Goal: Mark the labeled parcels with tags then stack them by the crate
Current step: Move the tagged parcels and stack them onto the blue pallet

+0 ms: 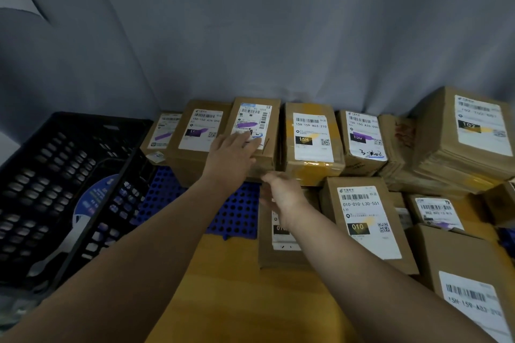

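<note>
Parcels (309, 133) edge-to-edge beside crate (55, 175), left hand (231, 159) flat on one, right hand (284, 198) loose

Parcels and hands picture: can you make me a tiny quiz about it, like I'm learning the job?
1. True or false: the left hand lies flat on a back-row parcel.
2. Where is the black crate? A: left of the parcels. B: right of the parcels. C: on top of the parcels.
3. Fill in: the front parcel, just right of the right hand, shows the big number ___ in a black box.
Key: 1 true; 2 A; 3 010.
</note>
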`<state>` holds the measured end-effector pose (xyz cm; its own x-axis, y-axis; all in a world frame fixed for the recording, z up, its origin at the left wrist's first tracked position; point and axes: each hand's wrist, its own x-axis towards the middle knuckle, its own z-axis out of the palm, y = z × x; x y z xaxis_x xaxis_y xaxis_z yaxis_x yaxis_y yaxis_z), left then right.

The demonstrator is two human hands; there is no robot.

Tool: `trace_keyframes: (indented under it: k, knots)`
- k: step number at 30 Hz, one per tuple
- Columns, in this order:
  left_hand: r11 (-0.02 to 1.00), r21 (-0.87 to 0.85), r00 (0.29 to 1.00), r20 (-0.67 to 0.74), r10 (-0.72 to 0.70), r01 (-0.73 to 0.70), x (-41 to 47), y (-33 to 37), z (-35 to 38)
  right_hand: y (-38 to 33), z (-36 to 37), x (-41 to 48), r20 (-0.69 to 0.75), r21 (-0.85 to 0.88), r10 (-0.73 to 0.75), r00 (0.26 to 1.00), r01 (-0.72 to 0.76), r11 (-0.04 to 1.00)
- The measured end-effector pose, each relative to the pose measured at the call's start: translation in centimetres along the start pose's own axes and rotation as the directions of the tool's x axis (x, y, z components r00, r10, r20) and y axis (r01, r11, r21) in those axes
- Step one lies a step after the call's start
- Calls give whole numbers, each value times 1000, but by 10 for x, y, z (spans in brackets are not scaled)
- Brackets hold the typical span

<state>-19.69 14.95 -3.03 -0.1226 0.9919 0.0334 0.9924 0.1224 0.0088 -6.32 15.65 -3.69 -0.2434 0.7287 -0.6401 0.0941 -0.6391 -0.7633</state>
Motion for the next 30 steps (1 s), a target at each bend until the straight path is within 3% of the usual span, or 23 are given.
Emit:
trace_keyframes:
  k: [6,10,12,16,21,30]
  knots:
    - [996,2,992,89,-89,89,-3,18,-18,0,-21,-18,15,-181,-189,982,189,965]
    - [967,-236,989,-80,-122,100,-16,41,-29,-7,-50,-30,-14,-283,-344,939,326,902]
    - [880,-463,975,-129,-183,104,-24,56,-31,-12,-68,-34,-40,-327,-421,906,387,862]
    - [632,-749,970,60,-235,200,-41,83,-20,-18,-106,-38,-95,-377,-496,863,430,820]
    - [545,-786,956,233,-178,292,-60,120,7,-14,-153,-43,-163,-436,-514,842,406,803]
    - [503,-826,967,236,-101,254,-75,210,-7,-12,-245,-66,-221,-435,-552,804,425,794]
